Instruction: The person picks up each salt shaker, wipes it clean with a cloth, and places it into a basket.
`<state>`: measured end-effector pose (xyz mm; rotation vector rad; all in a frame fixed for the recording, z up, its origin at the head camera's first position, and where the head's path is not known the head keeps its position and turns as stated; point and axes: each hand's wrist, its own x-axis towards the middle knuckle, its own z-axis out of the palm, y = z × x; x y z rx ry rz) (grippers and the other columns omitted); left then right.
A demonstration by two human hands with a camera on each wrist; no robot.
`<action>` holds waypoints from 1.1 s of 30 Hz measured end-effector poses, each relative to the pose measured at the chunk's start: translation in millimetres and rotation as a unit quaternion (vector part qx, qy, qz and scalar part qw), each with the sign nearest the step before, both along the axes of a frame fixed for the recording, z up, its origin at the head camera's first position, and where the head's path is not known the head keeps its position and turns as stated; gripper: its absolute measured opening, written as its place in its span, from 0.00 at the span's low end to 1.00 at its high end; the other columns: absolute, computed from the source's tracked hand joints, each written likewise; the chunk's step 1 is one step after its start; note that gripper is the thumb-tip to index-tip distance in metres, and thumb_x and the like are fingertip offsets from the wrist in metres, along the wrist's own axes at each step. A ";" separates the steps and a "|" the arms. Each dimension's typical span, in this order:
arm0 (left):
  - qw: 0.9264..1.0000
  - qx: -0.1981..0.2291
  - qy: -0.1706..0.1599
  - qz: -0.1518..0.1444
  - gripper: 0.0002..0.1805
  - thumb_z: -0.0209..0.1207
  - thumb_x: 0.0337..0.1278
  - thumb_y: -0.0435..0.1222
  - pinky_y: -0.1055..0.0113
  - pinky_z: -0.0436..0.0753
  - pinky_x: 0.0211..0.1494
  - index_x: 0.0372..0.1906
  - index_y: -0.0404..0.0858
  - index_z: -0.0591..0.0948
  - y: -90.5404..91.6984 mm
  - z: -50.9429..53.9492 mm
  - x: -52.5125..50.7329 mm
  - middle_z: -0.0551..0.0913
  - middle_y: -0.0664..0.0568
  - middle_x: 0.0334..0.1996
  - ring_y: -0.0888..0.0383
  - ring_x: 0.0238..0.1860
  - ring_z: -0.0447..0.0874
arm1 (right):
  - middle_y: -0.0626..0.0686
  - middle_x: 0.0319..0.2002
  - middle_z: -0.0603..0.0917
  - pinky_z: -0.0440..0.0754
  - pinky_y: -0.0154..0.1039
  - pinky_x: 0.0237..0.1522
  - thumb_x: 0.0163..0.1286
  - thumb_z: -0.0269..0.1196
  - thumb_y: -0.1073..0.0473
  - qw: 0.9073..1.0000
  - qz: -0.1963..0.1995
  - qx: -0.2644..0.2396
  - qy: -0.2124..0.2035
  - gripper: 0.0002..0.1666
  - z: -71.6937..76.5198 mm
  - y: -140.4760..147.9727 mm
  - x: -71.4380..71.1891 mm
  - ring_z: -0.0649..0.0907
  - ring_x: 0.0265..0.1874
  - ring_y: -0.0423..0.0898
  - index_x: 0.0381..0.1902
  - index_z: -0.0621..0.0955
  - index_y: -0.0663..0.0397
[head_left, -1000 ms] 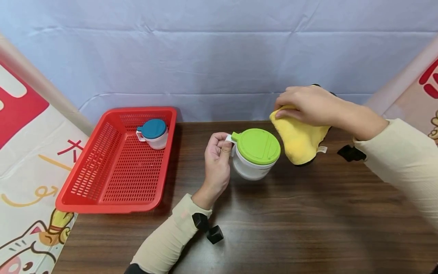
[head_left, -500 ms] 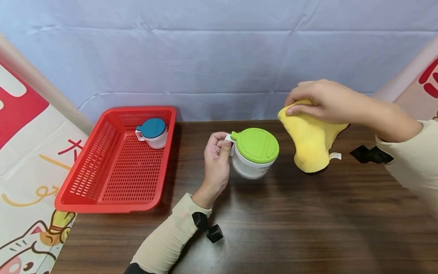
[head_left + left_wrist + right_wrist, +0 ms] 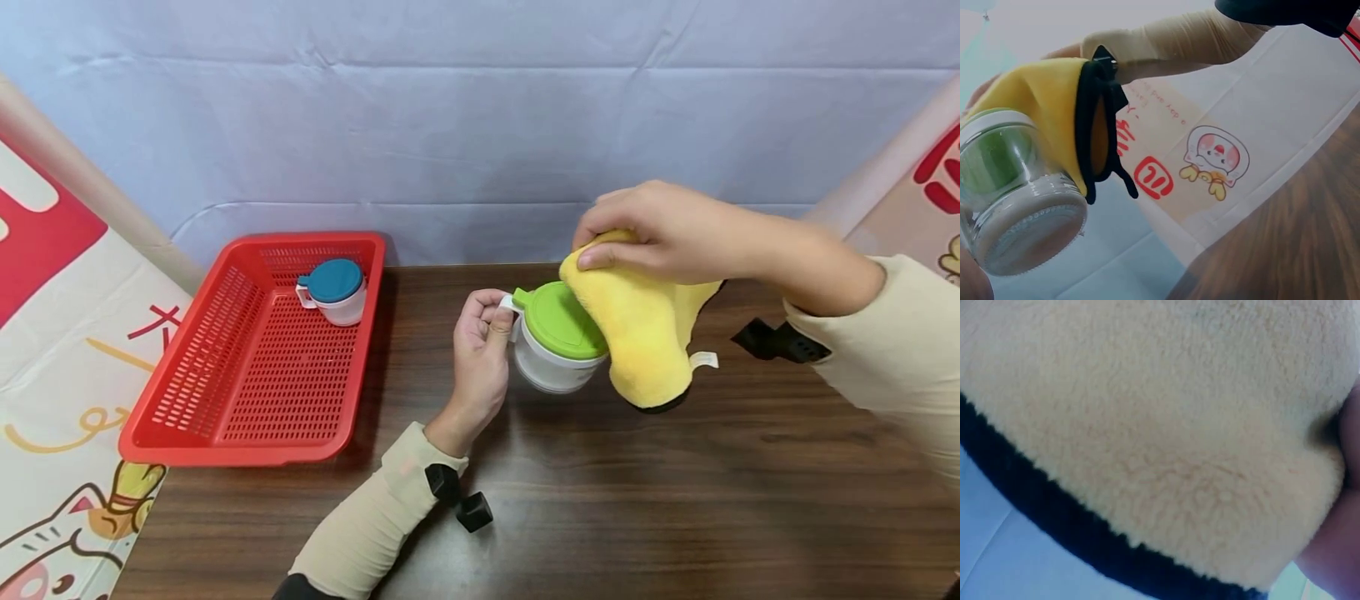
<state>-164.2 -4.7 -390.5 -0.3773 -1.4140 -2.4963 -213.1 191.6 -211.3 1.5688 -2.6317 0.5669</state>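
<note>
My left hand [image 3: 482, 358] grips the white handle of a clear seasoning jar [image 3: 551, 367] with a green lid [image 3: 558, 321], held up above the table. In the left wrist view the jar's ribbed glass base [image 3: 1032, 231] is tilted toward the camera. A yellow cloth [image 3: 637, 325] with dark edging hangs from my right hand [image 3: 667, 233], pinched between thumb and fingers. It lies over the right side of the lid and hides that part. Cloth [image 3: 1166, 437] fills most of the right wrist view.
At the left stands a red perforated basket [image 3: 360, 358]. Inside it, near the back right corner, sits a similar jar with a blue lid [image 3: 336, 281]. A pale curtain [image 3: 480, 133] hangs behind the brown wooden table [image 3: 637, 500].
My right hand first drew the cloth right, away from the jar, then brought it back left over the lid. The left hand and jar have shifted only slightly.
</note>
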 end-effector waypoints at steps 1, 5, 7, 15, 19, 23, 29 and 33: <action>1.000 0.000 0.001 0.000 0.14 0.58 0.65 0.40 0.73 0.75 0.45 0.45 0.33 0.74 0.2 -0.6 -0.1 0.82 0.59 0.31 0.65 0.38 0.78 | 0.37 0.35 0.82 0.75 0.33 0.38 0.73 0.65 0.63 1.000 0.001 0.004 -0.003 0.07 -0.5 -4.4 0.6 0.78 0.34 0.36 0.37 0.85 0.42; 1.000 -0.002 0.002 -0.007 0.17 0.60 0.63 0.44 0.71 0.75 0.45 0.45 0.35 0.74 0.5 -3.1 -1.2 0.81 0.57 0.30 0.63 0.38 0.78 | 0.37 0.35 0.83 0.76 0.37 0.39 0.74 0.64 0.60 1.000 -0.008 0.023 -0.017 0.06 -5.5 -20.2 2.6 0.79 0.34 0.36 0.36 0.85 0.42; 1.000 -0.005 0.003 -0.011 0.17 0.59 0.63 0.44 0.71 0.75 0.45 0.46 0.34 0.74 0.4 -3.9 -1.1 0.81 0.59 0.30 0.64 0.38 0.77 | 0.38 0.34 0.82 0.77 0.39 0.40 0.74 0.65 0.58 0.999 -0.012 0.032 -0.015 0.06 -9.4 -26.4 3.1 0.79 0.34 0.36 0.35 0.84 0.42; 1.000 0.001 -0.007 -0.022 0.16 0.59 0.64 0.43 0.72 0.75 0.46 0.46 0.34 0.73 1.9 -1.8 2.7 0.80 0.61 0.29 0.66 0.38 0.77 | 0.39 0.28 0.78 0.76 0.40 0.33 0.69 0.70 0.55 0.997 -0.035 0.039 0.055 0.10 -25.1 -35.7 10.1 0.75 0.27 0.37 0.29 0.80 0.41; 0.999 0.020 -0.014 -0.032 0.15 0.59 0.64 0.43 0.72 0.75 0.47 0.45 0.36 0.73 2.6 -0.8 4.3 0.81 0.62 0.28 0.66 0.38 0.77 | 0.41 0.27 0.77 0.75 0.40 0.28 0.67 0.71 0.56 0.993 -0.018 0.021 0.115 0.11 -30.5 -35.1 13.1 0.74 0.26 0.38 0.29 0.78 0.44; 0.999 0.030 -0.013 -0.039 0.17 0.59 0.61 0.45 0.72 0.75 0.48 0.45 0.37 0.73 2.6 -1.3 4.1 0.81 0.62 0.29 0.66 0.38 0.77 | 0.41 0.27 0.77 0.74 0.40 0.27 0.66 0.71 0.57 0.990 -0.007 0.012 0.138 0.12 -32.9 -34.9 13.6 0.75 0.27 0.39 0.29 0.77 0.44; 0.999 0.034 -0.016 -0.039 0.14 0.58 0.64 0.42 0.72 0.76 0.49 0.45 0.37 0.73 2.3 -1.8 3.6 0.82 0.62 0.30 0.66 0.39 0.78 | 0.41 0.27 0.77 0.73 0.40 0.25 0.66 0.72 0.59 0.988 0.004 0.003 0.153 0.12 -34.7 -33.5 11.5 0.75 0.27 0.39 0.28 0.77 0.45; 0.999 0.035 -0.022 -0.034 0.10 0.56 0.66 0.38 0.72 0.76 0.48 0.45 0.36 0.72 2.0 -1.4 4.0 0.82 0.62 0.30 0.66 0.39 0.78 | 0.41 0.27 0.78 0.73 0.40 0.24 0.65 0.72 0.60 0.987 0.013 -0.002 0.162 0.12 -35.9 -31.5 9.5 0.75 0.28 0.39 0.29 0.77 0.46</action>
